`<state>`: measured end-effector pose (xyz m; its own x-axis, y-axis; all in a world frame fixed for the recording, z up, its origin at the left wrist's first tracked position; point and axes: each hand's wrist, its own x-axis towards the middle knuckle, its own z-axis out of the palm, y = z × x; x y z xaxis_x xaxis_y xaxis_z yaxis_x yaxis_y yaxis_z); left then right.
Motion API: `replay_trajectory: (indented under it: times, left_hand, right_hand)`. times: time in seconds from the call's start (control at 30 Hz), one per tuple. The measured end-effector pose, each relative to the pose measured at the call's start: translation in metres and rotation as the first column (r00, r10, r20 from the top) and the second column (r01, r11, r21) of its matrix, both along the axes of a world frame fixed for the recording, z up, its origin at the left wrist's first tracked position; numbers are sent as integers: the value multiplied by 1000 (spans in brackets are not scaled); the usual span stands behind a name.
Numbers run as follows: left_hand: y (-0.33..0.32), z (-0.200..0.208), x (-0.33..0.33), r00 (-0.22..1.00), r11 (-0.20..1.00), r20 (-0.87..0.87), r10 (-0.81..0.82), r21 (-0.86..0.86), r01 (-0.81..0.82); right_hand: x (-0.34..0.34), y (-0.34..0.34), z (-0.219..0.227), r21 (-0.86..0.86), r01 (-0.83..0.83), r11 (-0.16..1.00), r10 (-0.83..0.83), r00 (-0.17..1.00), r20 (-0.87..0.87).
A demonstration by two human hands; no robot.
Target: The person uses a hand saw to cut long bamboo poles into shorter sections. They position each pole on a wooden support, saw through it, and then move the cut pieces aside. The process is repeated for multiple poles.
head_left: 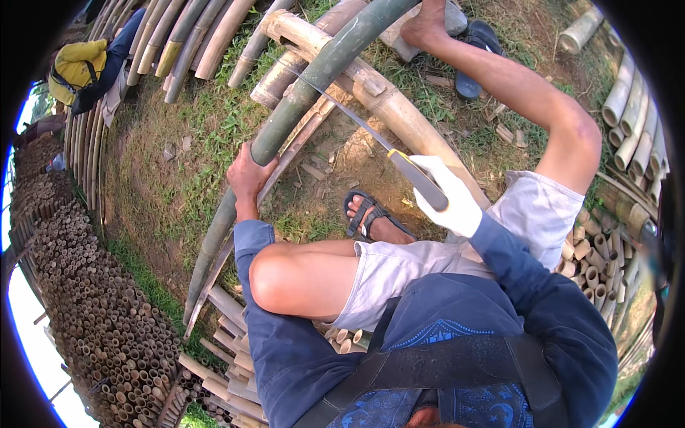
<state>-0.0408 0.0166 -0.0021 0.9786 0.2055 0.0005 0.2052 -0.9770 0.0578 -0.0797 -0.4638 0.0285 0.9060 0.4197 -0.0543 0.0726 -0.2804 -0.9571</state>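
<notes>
A long green bamboo pole (285,118) slants across a support of tan bamboo (399,107). My bare left hand (250,178) is wrapped round the pole below the support. In a white glove, my right hand (454,196) grips a handsaw (417,180) by its grey and yellow handle. The saw's thin blade lies across the pole, just left of where the pole rests on the tan bamboo. Whether its teeth have cut in, I cannot tell. A split bamboo strip (292,146) runs alongside beneath the pole.
My sandalled foot (371,217) stands below the pole; my other, bare foot (426,27) is by its upper end, near an empty sandal (469,77). Cut bamboo pieces (121,321) are stacked at left, with more poles (628,107) at right. A yellow bag (75,68) sits upper left.
</notes>
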Motion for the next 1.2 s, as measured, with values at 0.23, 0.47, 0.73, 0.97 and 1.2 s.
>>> replay_trajectory:
  times: [0.23,0.47,0.73,0.97,1.2]
  left_hand:
    - [7,-11,-6,999,998,-11,44,-38,-45]
    - [15,0,11,1000,995,10,-30,-95,31]
    - [7,-14,-5,1000,990,18,-21,-138,23]
    - [7,1,16,998,997,61,-35,-69,39]
    - [3,1,3,1000,998,-5,-15,-56,14]
  right_hand:
    - [0,7,23,-83,8,996,-5,999,45]
    - [120,131,-41,98,22,995,-42,977,209]
    - [-84,-58,53,-351,-17,936,52,994,92]
    - [116,121,-42,67,67,996,-77,983,168]
    - [-29,-26,34,-129,-4,992,4,1000,2]
